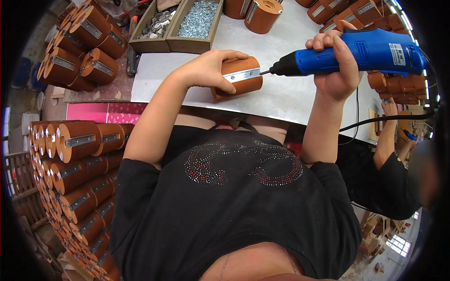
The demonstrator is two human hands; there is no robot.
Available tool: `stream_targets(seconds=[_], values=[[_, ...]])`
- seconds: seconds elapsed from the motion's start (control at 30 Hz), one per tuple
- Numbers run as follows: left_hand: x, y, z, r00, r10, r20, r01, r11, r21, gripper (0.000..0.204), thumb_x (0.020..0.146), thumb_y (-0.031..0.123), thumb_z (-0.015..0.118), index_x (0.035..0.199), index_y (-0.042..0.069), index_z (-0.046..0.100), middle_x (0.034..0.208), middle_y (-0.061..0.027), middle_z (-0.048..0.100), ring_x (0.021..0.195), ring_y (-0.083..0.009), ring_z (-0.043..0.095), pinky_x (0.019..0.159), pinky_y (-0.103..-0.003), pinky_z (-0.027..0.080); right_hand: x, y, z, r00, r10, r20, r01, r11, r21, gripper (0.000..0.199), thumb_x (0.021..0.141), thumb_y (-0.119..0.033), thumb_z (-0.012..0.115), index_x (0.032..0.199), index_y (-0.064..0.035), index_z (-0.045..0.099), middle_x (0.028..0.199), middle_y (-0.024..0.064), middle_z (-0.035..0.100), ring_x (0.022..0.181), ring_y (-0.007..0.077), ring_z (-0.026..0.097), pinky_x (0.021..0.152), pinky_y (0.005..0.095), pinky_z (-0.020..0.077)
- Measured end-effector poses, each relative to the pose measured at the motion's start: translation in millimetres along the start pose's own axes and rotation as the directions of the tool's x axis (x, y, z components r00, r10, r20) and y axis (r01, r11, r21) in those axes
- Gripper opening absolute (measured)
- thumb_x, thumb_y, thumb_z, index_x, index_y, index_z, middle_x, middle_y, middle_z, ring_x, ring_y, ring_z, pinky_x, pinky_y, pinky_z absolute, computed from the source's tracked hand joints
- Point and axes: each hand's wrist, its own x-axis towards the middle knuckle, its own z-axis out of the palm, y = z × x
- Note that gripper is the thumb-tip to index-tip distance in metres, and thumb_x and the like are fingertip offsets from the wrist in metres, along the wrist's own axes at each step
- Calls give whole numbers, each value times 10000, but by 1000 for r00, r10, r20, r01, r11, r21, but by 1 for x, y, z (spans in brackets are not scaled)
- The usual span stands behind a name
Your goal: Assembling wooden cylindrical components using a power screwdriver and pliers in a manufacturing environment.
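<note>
On the white worktop lies a reddish-brown cylinder [251, 85] with a silver metal plate [243, 75] set along its side. My left hand [208, 70] grips this cylinder from the left, thumb near me and fingers over the far side. In my right hand [341, 65] is a blue electric screwdriver [370, 50] with a black nose, held level. Its bit points left and meets the right end of the metal plate, by a screw there. Another screw shows near the plate's middle.
Wooden trays of screws [199, 24] and small metal parts [158, 24] stand at the back. Finished-looking cylinders are stacked at left [77, 145] and far right. A black cable [389, 121] runs at the right, where another person [384, 173] works. An orange-handled tool [133, 42] lies beside the trays.
</note>
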Motion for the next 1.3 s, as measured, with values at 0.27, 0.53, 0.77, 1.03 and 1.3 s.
stream_targets(seconds=[0.27, 0.53, 0.77, 1.03, 1.3], values=[[5, -6, -7, 999, 29, 36, -31, 998, 59, 788, 562, 170, 710, 1304, 55, 472, 1134, -144, 585, 956, -198, 580, 850, -295, 468, 8, 18, 14, 997, -24, 69, 29, 997, -74, 414, 777, -64, 542, 1163, 37, 432, 736, 97, 544, 688, 202, 580, 699, 389, 486], [6, -5, -10, 998, 26, 65, -28, 999, 28, 798, 559, 172, 704, 1309, 46, 463, 1141, -155, 582, 985, -215, 576, 855, -303, 466, 12, 21, 20, 996, -6, 87, 10, 999, -52, 387, 767, -59, 559, 1132, 24, 463, 728, 91, 548, 672, 196, 582, 687, 380, 490], [7, -5, -12, 996, -28, 86, 28, 1000, 5, 807, 554, 147, 708, 1314, 44, 455, 1137, -147, 582, 983, -205, 578, 853, -293, 472, 10, 19, 39, 1000, 18, 1, -18, 999, -27, 503, 732, -70, 616, 1158, 8, 362, 683, 77, 509, 616, 190, 556, 620, 321, 480], [9, -6, -15, 994, 2, 112, -1, 1000, -4, 786, 568, 114, 702, 1310, 42, 453, 1149, -141, 569, 1012, -199, 566, 884, -307, 459, 16, 22, 43, 990, 113, 83, -108, 992, -66, 485, 723, -8, 623, 1139, 21, 375, 707, 84, 535, 607, 188, 570, 602, 304, 482], [13, -1, 3, 937, 255, -239, -247, 967, 62, 662, 641, 199, 690, 1264, 90, 496, 1202, -148, 548, 1099, -283, 539, 951, -363, 430, 31, 32, 51, 993, 106, 57, -98, 986, -138, 420, 701, 4, 649, 1072, 22, 453, 735, 76, 576, 614, 149, 574, 592, 266, 477]])
